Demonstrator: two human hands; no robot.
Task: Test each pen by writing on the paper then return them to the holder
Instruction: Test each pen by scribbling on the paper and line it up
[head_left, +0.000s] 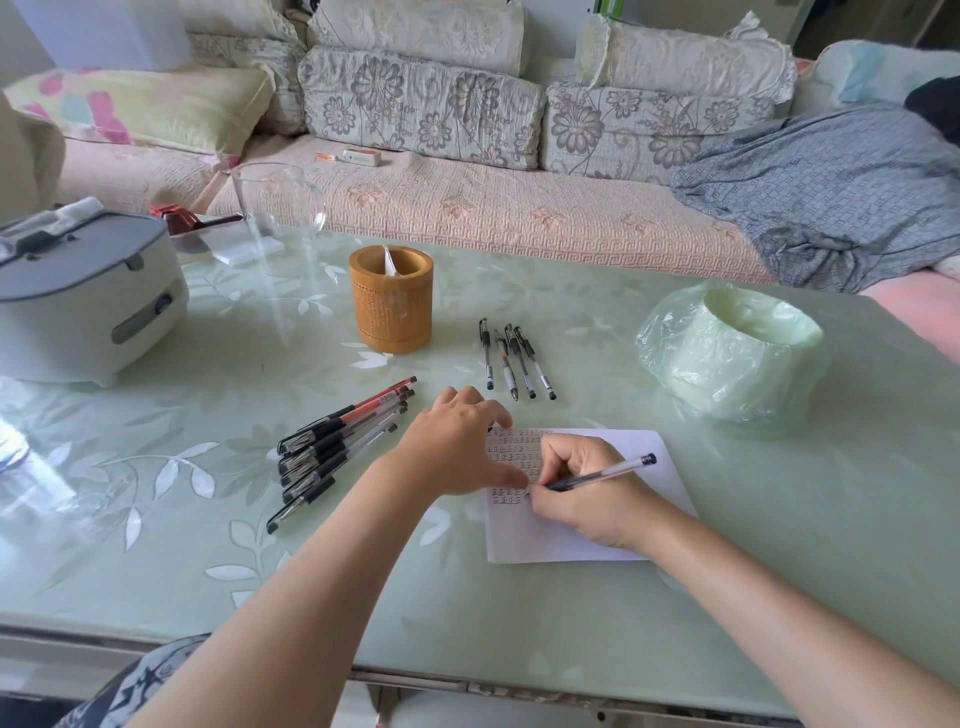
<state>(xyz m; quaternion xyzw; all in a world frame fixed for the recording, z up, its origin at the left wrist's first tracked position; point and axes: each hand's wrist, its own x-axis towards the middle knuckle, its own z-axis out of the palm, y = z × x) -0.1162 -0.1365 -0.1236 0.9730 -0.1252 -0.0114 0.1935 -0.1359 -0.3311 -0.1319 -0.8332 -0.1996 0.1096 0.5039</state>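
Observation:
My right hand (582, 491) grips a clear black-tipped pen (605, 474), its tip down on the white paper (644, 452), which bears rows of small written marks. My left hand (457, 441) lies flat with spread fingers on the paper's left edge. A bundle of several pens (337, 449), one of them red, lies to the left of my left hand. Another group of several black pens (514, 358) lies beyond the paper. The brown cylindrical holder (390, 301) stands upright further back and holds only a white scrap.
A grey-and-white appliance (83, 296) sits at the far left, with a clear glass jar (278, 208) behind it. A roll wrapped in green plastic (737, 353) sits at the right. The green glass table (519, 623) ends close to me; a sofa lies beyond.

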